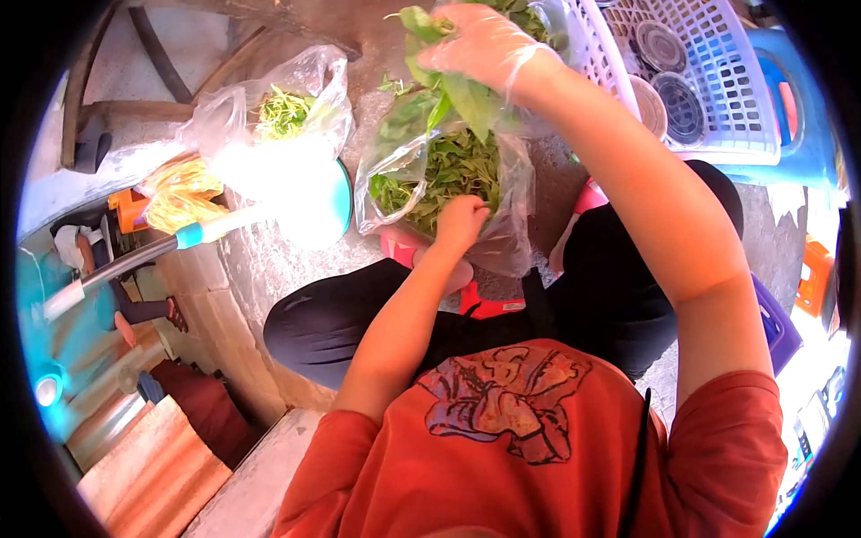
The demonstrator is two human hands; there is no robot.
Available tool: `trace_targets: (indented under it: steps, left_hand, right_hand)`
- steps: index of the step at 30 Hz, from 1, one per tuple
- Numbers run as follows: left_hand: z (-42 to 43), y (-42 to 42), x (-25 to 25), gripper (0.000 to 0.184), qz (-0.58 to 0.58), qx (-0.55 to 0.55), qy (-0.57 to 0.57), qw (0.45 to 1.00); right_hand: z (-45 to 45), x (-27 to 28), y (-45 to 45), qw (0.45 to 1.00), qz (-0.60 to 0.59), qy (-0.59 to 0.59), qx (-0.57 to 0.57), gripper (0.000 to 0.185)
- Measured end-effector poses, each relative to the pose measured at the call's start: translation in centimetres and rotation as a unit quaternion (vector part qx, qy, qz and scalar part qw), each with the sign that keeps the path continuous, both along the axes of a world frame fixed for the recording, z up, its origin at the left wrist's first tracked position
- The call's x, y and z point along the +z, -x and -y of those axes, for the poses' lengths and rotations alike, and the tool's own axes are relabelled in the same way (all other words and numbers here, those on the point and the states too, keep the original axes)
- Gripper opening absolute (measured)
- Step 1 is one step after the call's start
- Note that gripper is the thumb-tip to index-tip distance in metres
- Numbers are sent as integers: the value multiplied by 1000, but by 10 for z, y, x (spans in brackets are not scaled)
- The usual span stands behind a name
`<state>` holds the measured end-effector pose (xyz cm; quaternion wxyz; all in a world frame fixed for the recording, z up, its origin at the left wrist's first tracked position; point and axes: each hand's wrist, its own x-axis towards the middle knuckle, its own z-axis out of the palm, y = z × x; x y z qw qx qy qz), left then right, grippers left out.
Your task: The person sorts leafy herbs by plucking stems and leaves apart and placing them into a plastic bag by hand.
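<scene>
My right hand [484, 45], in a thin clear plastic glove, is closed around leafy green sprigs [465, 100] at the top of the view. Those leaves hang over an open clear plastic bag [516, 197] of picked green leaves [457, 170] standing between my feet. Low over the near side of these leaves is my left hand [462, 224], bare, its fingers pinched together. What they hold, if anything, is too small to make out. Partly hidden behind my right hand, another clear bag [558, 22] contains more greens.
Further left sits a clear bag [327, 76] with green stems [283, 113]. A lamp-like round object [341, 202] glares beside yellow plastic bags [182, 193]. At right, a white perforated basket [731, 90] holds round plastic lids [677, 106]. Another person's legs [143, 309] show at far left.
</scene>
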<state>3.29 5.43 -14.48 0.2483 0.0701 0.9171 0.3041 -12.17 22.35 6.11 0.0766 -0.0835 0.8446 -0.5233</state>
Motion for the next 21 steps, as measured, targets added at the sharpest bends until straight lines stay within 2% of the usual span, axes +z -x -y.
trace_targets:
  steps: [2,5,6,8,9,12,15,18,19,21]
  left_hand:
    - [10,8,3,21,21,83,-62,994]
    - [23,33,49,20,21,154,-121,980]
    - [28,38,64,18,41,188,-161,968]
    - [34,41,97,14,102,256,-264,924]
    - [36,40,111,11,133,287,-315,895]
    - [37,34,145,5,111,341,-459,813]
    - [39,32,181,4,108,295,-546,777]
    - [42,33,196,5,97,318,-540,773]
    - [54,35,177,7,105,313,-510,794]
    - [73,35,122,7,84,269,-257,924]
  right_hand:
    - [-6,1,0,1000,0,10,-7,32]
    - [-13,-4,5,998,-43,36,-11,29]
    - [-15,-1,5,997,-13,74,-2,29]
    - [-19,4,4,988,46,147,17,29]
    - [-15,-1,8,991,13,131,1,28]
    - [-17,-2,9,996,-50,76,-20,27]
    - [-22,4,3,995,-11,101,-22,24]
    - [-24,15,-6,967,83,241,-3,20]
    - [-22,5,-1,959,84,269,14,17]
    - [-19,22,-5,966,111,234,-5,17]
